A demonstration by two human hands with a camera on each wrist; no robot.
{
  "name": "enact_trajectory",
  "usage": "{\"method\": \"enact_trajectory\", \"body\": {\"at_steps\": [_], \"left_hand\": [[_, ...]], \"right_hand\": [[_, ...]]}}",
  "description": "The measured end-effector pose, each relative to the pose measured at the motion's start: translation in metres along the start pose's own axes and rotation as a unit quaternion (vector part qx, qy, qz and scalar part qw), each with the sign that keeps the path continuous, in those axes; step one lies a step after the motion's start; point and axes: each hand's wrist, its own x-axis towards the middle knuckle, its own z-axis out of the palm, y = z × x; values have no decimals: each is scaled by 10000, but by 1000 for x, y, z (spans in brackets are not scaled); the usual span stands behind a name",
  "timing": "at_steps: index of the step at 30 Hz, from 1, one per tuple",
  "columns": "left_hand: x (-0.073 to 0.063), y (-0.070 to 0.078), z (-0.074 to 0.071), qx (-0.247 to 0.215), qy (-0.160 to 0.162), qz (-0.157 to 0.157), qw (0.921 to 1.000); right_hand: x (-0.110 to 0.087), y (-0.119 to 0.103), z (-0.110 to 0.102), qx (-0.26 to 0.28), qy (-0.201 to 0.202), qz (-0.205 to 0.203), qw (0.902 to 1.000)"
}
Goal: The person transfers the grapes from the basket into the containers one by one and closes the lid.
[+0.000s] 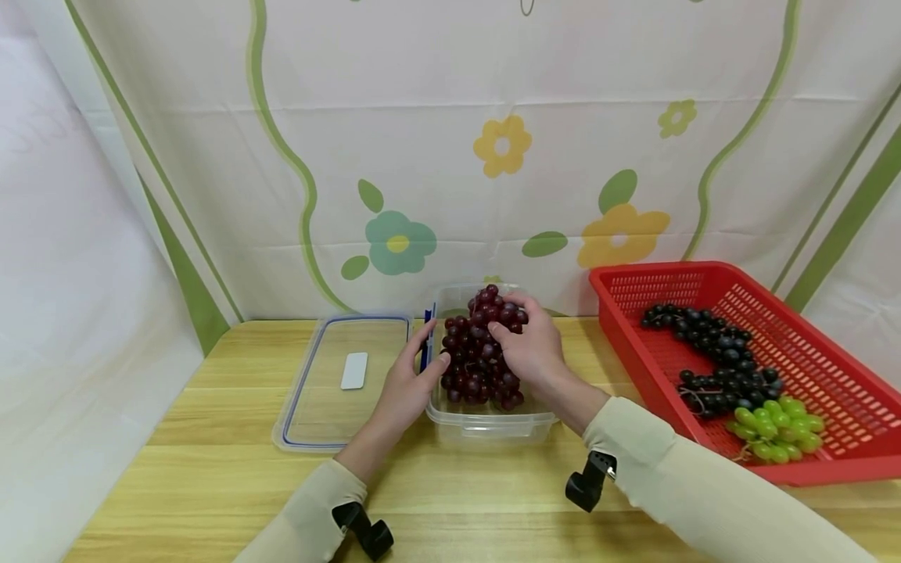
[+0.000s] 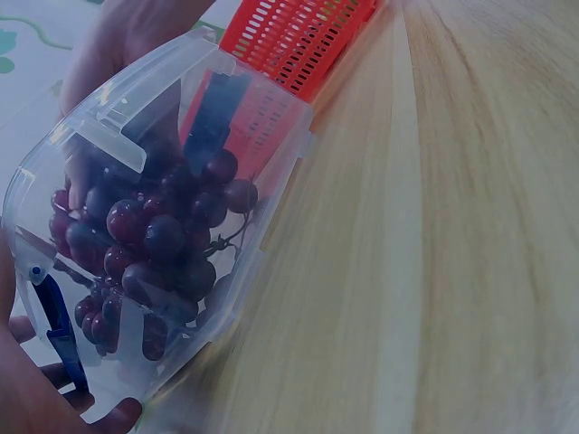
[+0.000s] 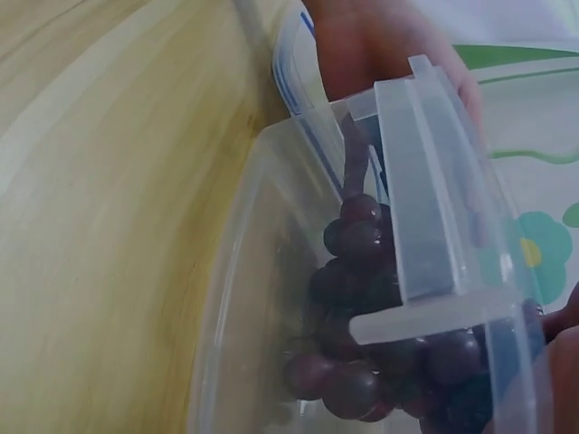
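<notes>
A clear plastic food container stands on the table with a bunch of dark red grapes in it, heaped toward the back. My right hand reaches over the right side and holds the upper part of the bunch between thumb and fingers. At the left wall, my left hand grips the container, its thumb inside against the grapes and its fingers outside near a blue-edged latch. Through the clear wall in the right wrist view, the grapes show low inside; part of the right hand is hidden there.
A clear lid with a blue seal and a white label lies left of the container. On the right, a red perforated basket holds black grapes and green grapes. A flowered cloth hangs behind the wooden table.
</notes>
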Motion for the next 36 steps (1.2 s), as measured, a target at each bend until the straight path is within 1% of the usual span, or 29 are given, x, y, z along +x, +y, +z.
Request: {"method": "enact_trajectory", "body": {"at_steps": [6,14,23,31,36], "left_hand": [[0,1,0,-43,-8,-22,10000],[0,1,0,-39,-2,-64,10000],[1,-1,0,-43,3,-32,10000],[1,-1,0,-77,11,-55,10000],[1,0,1,-111,37,-76,9999]], "right_hand": [[2,4,4,-198,-79,17,9998],[1,5,6,-565,-90,16,9984],[1,5,6,-709,-109,38,9974],[0,2,5,-1094,-111,-110,9939],[0,2,5,-1147,-157,-125,9932]]}}
